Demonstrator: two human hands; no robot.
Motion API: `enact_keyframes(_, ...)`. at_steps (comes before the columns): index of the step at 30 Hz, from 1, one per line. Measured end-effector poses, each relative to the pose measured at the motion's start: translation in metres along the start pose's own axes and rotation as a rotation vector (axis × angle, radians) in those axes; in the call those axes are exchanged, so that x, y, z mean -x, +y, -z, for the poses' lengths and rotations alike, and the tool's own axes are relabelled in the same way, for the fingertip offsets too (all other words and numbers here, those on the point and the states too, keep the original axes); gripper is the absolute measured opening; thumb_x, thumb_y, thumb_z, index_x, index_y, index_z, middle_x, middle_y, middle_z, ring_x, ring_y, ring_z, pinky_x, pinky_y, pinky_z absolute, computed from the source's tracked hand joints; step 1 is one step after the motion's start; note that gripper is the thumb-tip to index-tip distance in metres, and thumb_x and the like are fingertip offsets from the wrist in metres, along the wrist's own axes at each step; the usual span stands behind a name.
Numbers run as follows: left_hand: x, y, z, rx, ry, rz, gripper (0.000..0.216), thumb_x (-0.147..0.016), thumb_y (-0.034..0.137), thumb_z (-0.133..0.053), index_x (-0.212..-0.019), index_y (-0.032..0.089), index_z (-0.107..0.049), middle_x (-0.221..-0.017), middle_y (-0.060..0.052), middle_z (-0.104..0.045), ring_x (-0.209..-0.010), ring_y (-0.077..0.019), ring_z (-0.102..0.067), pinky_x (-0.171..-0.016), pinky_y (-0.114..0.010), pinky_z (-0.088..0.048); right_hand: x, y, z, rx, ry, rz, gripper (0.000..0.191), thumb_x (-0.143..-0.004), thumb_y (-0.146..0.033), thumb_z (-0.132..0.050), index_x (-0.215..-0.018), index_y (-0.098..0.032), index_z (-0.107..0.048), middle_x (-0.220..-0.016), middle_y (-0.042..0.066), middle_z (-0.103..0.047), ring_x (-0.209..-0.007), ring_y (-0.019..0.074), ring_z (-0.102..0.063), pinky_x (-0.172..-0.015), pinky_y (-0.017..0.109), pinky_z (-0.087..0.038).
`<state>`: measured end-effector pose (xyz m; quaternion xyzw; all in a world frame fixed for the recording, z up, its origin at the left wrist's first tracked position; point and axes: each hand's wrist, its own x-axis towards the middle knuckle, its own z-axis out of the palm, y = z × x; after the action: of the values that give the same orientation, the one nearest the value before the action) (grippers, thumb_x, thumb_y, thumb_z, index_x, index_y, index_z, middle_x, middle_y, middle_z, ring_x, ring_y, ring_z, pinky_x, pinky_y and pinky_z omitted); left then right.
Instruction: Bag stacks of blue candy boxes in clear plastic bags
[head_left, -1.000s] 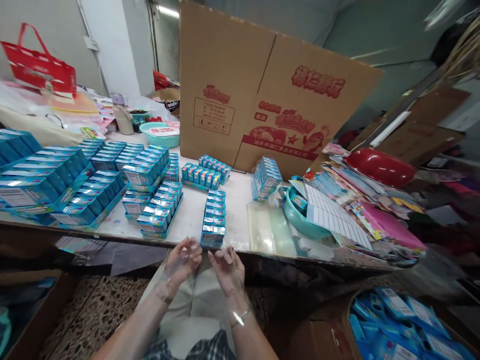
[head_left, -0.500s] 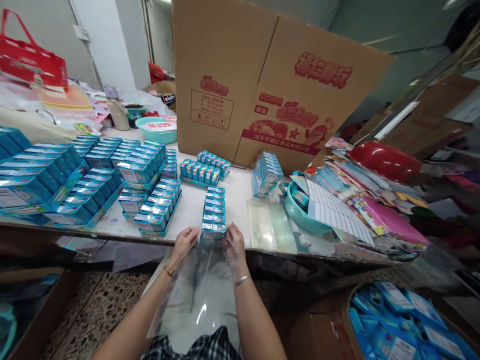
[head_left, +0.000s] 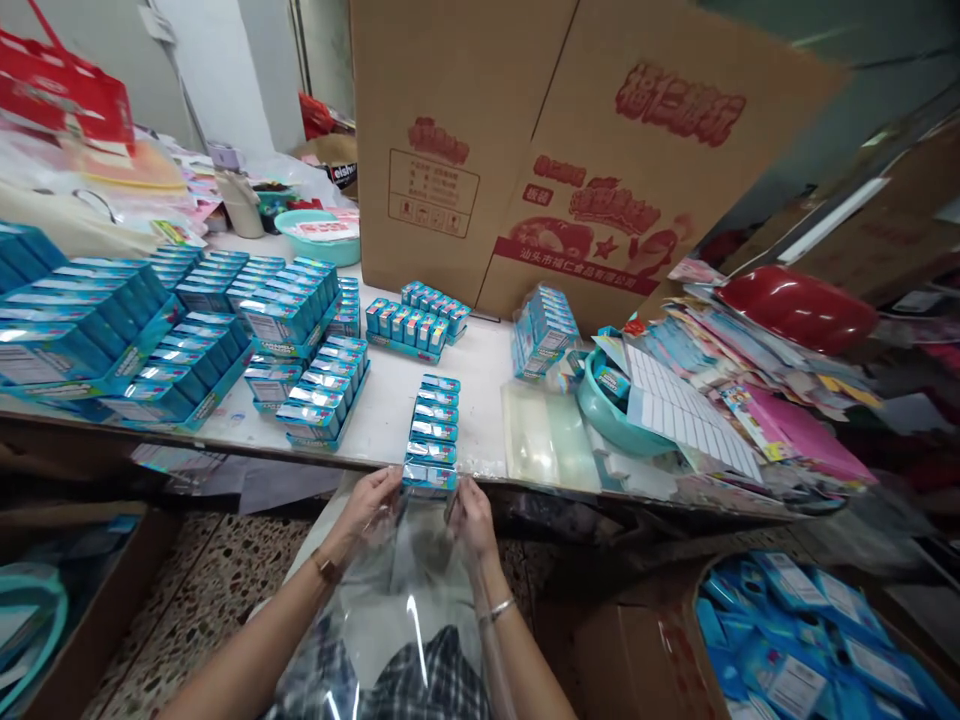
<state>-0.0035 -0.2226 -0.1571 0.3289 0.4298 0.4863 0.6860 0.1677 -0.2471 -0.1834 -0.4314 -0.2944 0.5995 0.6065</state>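
Note:
A clear plastic bag (head_left: 409, 600) hangs over my lap, its mouth held apart at the table's front edge. My left hand (head_left: 375, 505) pinches the left side of the mouth, and my right hand (head_left: 474, 515) grips the right side. Between my hands, a tray of small blue boxes (head_left: 433, 425) lies lengthwise toward me. Its near end juts past the table edge, at the mouth of the bag. Whether that end is inside the plastic is hard to make out.
Filled blue trays (head_left: 322, 390) are stacked on the left. Further back stand another tray (head_left: 409, 330) and a wrapped pack (head_left: 546, 332), before a large carton (head_left: 480, 130). Flat clear bags (head_left: 551, 430) lie to the right, beside a teal basin (head_left: 626, 415). A carton of blue packets (head_left: 795, 640) stands lower right.
The tray of blue boxes has come toward me, and its near end now projects over the table edge. My hands still hold the bag, slightly lower. The view has shifted a little.

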Motion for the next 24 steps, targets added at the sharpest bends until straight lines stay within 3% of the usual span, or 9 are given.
enact_keyframes(3, 0.003, -0.007, 0.009, -0.053, 0.024, -0.029, 0.044, -0.067, 0.056, -0.076, -0.057, 0.017, -0.056, -0.050, 0.005, -0.044, -0.049, -0.0089, -0.035, -0.050, -0.022, -0.029, 0.003, 0.008, 0.002, -0.032, 0.101, 0.072, 0.036, -0.077, -0.057, -0.069, -0.071, -0.024, -0.055, -0.054, -0.006, -0.047, -0.048, 0.0118, -0.039, -0.047, 0.025, -0.031)
enact_keyframes(7, -0.001, -0.006, 0.009, -0.137, 0.089, -0.127, 0.039, -0.068, 0.051, -0.074, -0.058, 0.018, -0.056, -0.057, 0.003, -0.050, -0.056, -0.0121, -0.041, -0.056, -0.023, -0.034, -0.006, 0.012, -0.002, -0.041, 0.123, 0.129, 0.039, -0.079, -0.054, -0.068, -0.067, -0.023, -0.046, -0.057, -0.006, -0.044, -0.050, 0.0100, -0.034, -0.048, 0.024, -0.027)
enact_keyframes(16, -0.003, -0.019, 0.005, -0.204, 0.104, -0.250, 0.032, -0.079, 0.045, -0.066, -0.065, 0.018, -0.057, -0.061, 0.003, -0.048, -0.059, -0.0112, -0.039, -0.059, -0.022, -0.033, -0.010, 0.005, -0.009, 0.117, 0.153, 0.227, 0.044, -0.080, -0.061, -0.062, -0.065, -0.024, -0.044, -0.060, -0.004, -0.040, -0.060, 0.0136, -0.039, -0.059, 0.026, -0.038)
enact_keyframes(24, -0.012, -0.012, 0.009, -0.313, 0.128, -0.370, 0.028, -0.083, 0.043, -0.063, -0.072, 0.017, -0.058, -0.067, 0.003, -0.048, -0.063, -0.0108, -0.040, -0.060, -0.022, -0.033, -0.024, -0.008, -0.009, 0.143, 0.060, 0.322, 0.037, -0.087, -0.050, -0.059, -0.067, -0.022, -0.045, -0.066, -0.005, -0.038, -0.062, 0.0115, -0.036, -0.060, 0.024, -0.035)
